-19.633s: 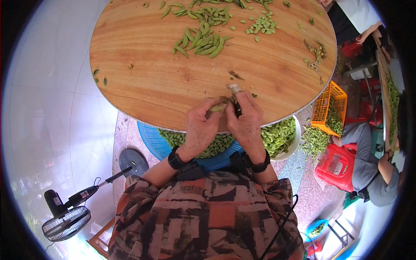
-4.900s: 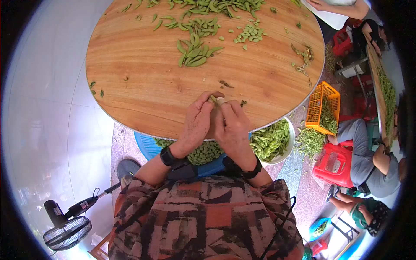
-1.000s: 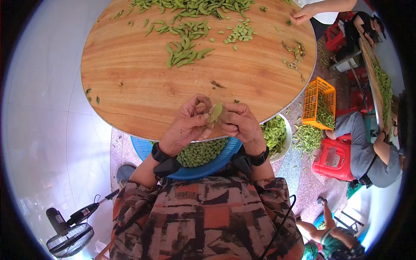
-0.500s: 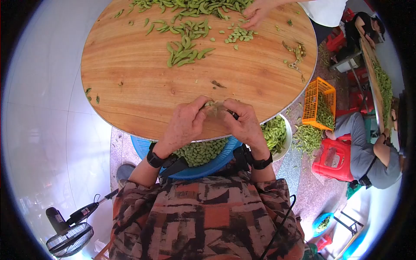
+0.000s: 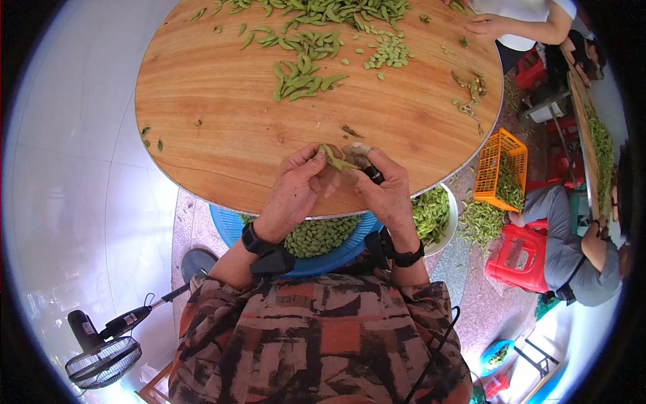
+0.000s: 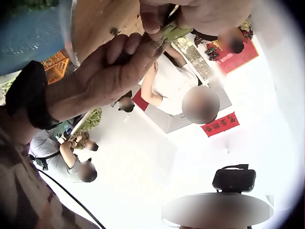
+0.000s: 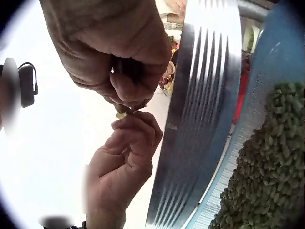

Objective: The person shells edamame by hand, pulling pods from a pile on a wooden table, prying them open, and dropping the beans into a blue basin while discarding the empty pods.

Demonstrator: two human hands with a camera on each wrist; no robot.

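Your left hand (image 5: pixel 296 188) and right hand (image 5: pixel 385 185) meet near the centre of the head view, over the near edge of the round wooden table (image 5: pixel 222 101). You grasp one green pod (image 5: pixel 338 159) between them: the left thumb and fingers pinch its left end, the right thumb and fingers its other end. A dark item (image 5: pixel 374 175) sits at your right fingers; you cannot tell from here whether it is worn or held.

Below your wrists, at lower centre, the blue basket (image 5: pixel 225 225) is partly under the table and holds a thick layer of shelled beans (image 5: pixel 323 237); they also fill the right side of the right wrist view. Just right of it, the pale bowl (image 5: pixel 455 219) is heaped with light green pods or hulls, too small to tell which. At centre right, the orange crate (image 5: pixel 489 161) contains green pods, with a loose heap (image 5: pixel 482 222) on the floor beside it. At lower right, a small blue basin (image 5: pixel 486 351) has some greenish matter in it.

On the table, pods (image 5: pixel 336 10) spread across the upper centre, a small group of shelled beans (image 5: pixel 389 52) lies near them, and brownish scraps (image 5: pixel 471 91) lie towards the right edge.
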